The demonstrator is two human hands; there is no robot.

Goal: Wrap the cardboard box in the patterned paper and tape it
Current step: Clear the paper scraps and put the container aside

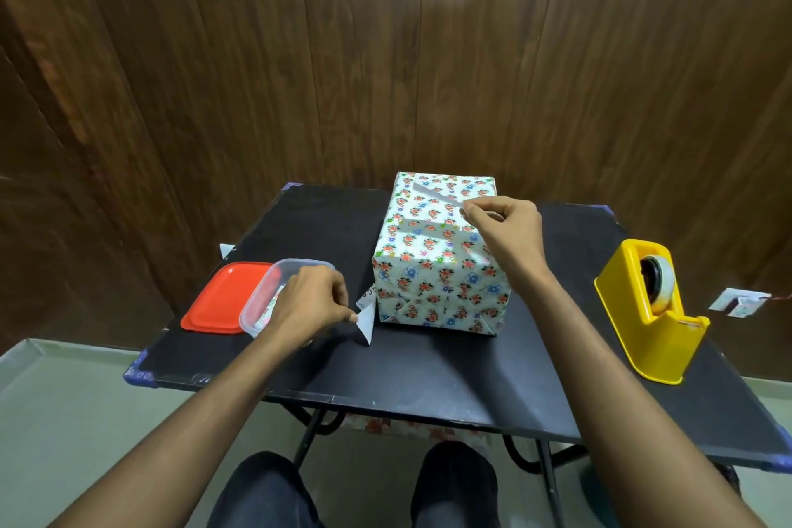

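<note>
The box (433, 266), covered in white paper with a flower pattern, stands on the black table (428, 369). Over its top my right hand (503, 223) pinches one end of a strip of clear tape (435, 194), which runs up and left to the box's far left corner. To the left of the box my left hand (313, 300) pinches a small white paper scrap (365, 324) just above the table. The yellow tape dispenser (653, 309) stands at the right.
A clear plastic container (274, 296) with paper scraps inside sits under my left hand, next to its red lid (223, 298). Wood-panelled wall stands behind the table. My knees show below the table's front edge.
</note>
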